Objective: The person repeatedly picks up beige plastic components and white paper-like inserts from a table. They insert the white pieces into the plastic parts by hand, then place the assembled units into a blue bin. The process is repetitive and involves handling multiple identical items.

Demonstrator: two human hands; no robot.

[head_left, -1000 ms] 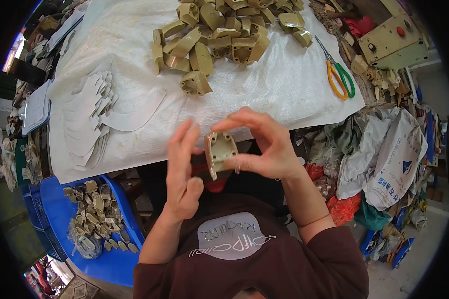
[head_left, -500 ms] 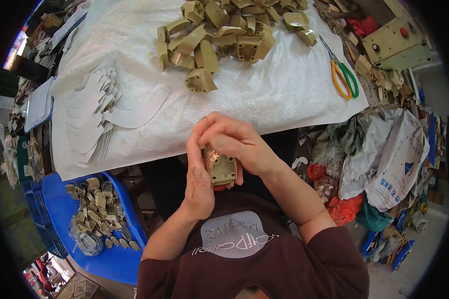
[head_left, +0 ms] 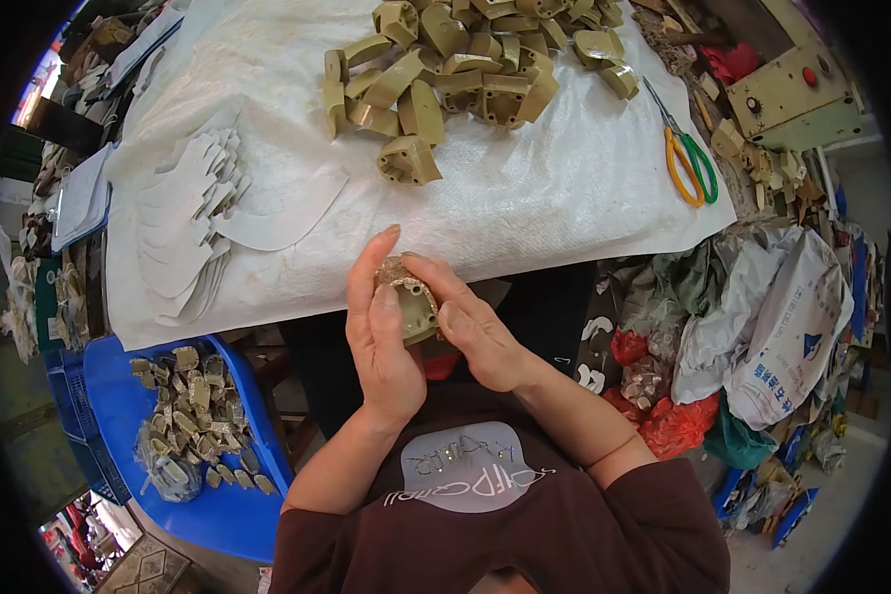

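Observation:
Between my two hands, in front of my chest, is a shoe heel (head_left: 418,315) with a glittery gold outer face and a plain olive inner side with holes. My left hand (head_left: 378,342) presses along its left side, fingers stretched upward and the thumb at its rim. My right hand (head_left: 483,342) holds the right side, fingers on the upper edge and thumb against the lower right. On the white-covered table beyond lies a heap of bare olive heels (head_left: 421,111), one of them apart (head_left: 408,160). A fanned stack of pale curved cut-outs (head_left: 183,223) lies to the left.
Scissors (head_left: 691,163) with orange and green handles lie near the right table edge. A blue plastic chair (head_left: 183,517) at lower left bears many glittery heels (head_left: 198,401). Bags (head_left: 787,327) crowd the right side, below a control box (head_left: 797,89) with a red button.
My right hand has moved down from the heel's top to its right side. The heel has tilted, and my left fingers have straightened upward.

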